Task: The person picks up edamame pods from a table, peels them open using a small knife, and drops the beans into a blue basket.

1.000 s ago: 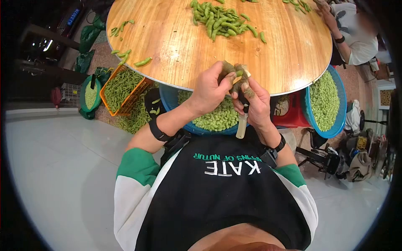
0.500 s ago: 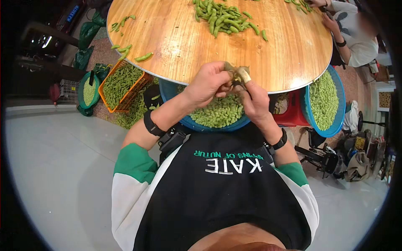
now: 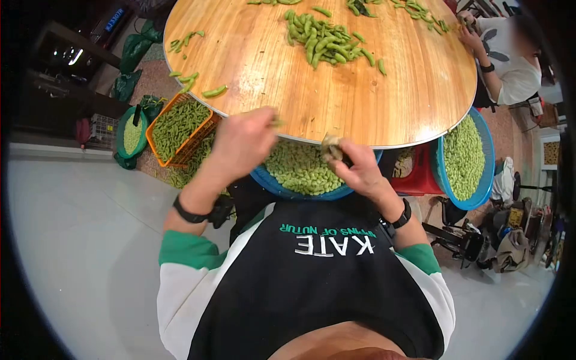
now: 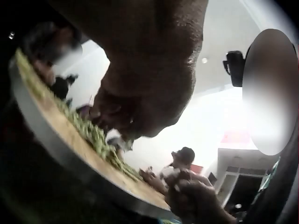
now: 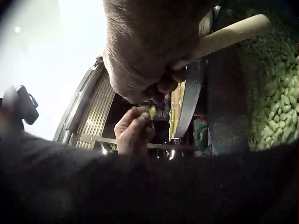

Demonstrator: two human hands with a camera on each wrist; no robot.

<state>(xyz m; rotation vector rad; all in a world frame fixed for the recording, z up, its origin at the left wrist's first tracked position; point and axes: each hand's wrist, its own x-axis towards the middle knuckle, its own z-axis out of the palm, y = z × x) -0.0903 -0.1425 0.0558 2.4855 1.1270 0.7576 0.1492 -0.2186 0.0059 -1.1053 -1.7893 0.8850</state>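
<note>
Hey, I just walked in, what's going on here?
A person is working through green pods at a round table. Their left hand, blurred from above, pinches a small green piece; the right hand grips a pale handle. The hands are apart, near the table's edge, with a blue basin of beans below. Another person is at the table's right side.

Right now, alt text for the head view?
Two hands, the left blurred, at the near edge of a round wooden table with green pods; below, a blue basket of light-green beans. Another person, upper right.
</note>
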